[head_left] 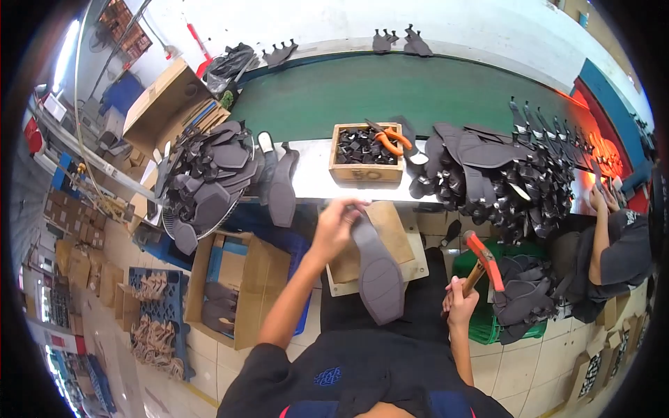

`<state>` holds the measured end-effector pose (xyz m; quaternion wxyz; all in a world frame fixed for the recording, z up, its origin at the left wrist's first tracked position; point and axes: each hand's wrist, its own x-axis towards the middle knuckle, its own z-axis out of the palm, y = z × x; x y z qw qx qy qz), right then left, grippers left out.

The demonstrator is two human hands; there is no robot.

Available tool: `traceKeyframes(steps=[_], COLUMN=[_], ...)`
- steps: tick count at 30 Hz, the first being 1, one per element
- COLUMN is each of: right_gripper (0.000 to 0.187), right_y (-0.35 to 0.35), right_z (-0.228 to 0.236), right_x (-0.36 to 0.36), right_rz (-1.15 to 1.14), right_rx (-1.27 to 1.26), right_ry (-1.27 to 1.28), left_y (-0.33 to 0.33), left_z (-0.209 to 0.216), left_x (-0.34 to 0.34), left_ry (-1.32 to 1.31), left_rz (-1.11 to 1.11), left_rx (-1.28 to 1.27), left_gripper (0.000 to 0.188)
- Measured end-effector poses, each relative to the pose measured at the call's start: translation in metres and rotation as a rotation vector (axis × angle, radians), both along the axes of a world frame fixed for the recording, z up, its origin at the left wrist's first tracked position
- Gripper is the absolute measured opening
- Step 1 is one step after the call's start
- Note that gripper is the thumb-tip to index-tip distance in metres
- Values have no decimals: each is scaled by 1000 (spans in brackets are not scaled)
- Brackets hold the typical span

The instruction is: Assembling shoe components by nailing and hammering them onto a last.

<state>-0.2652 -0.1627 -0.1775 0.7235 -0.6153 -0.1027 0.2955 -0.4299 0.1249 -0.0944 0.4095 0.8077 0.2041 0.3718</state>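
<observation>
Our left hand [334, 228] has its fingers closed around the narrow end of a dark grey shoe sole [382, 279], which lies in front of our body with its broad end toward us. The sole slants across a pale board [417, 266] topped with a tan sheet [391, 224], and its broad end reaches past the board's near edge; we cannot tell how much of it touches the sheet. Our right hand [460, 304] is wrapped around the wooden handle of a hammer [486, 260], whose orange-red head is raised to the right of the sole and apart from it.

Beyond the board runs a shiny table [313, 173]. On it we see a wooden box [366, 173] full of small black pieces, with orange-handled pliers [387, 141] lying over its right side. To the right of the box is a big pile of soles [481, 155]; to the left, a wire basket [167, 217] is heaped with more, and a single loose sole [282, 189] hangs over the table's front edge beside it. A green belt [362, 90] stretches behind the table. Below, near our right hand, stands a green crate [481, 331] with dark soles in it, and a co-worker [627, 240] sits farther right.
</observation>
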Motion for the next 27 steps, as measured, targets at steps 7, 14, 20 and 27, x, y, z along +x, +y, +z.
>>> traceKeyframes(steps=[7,14,20,27], right_gripper=[22,21,20,18], right_y=[8,0,-6,-4], right_z=[16,43,37,33], right_x=[4,14,19,16], right_rz=[-67,17,-39,-25], right_rx=[344,514,433,375], right_ry=[-146,-233,-218,-202], left_y=[43,72,89,114], left_z=[-2,61,46,64], left_x=[20,37,23,46], left_ry=[-110,401,446,573], left_rz=[-164,-811,-546,-289], left_rx=[-59,-43,373,77], left_gripper=[90,23,32,25])
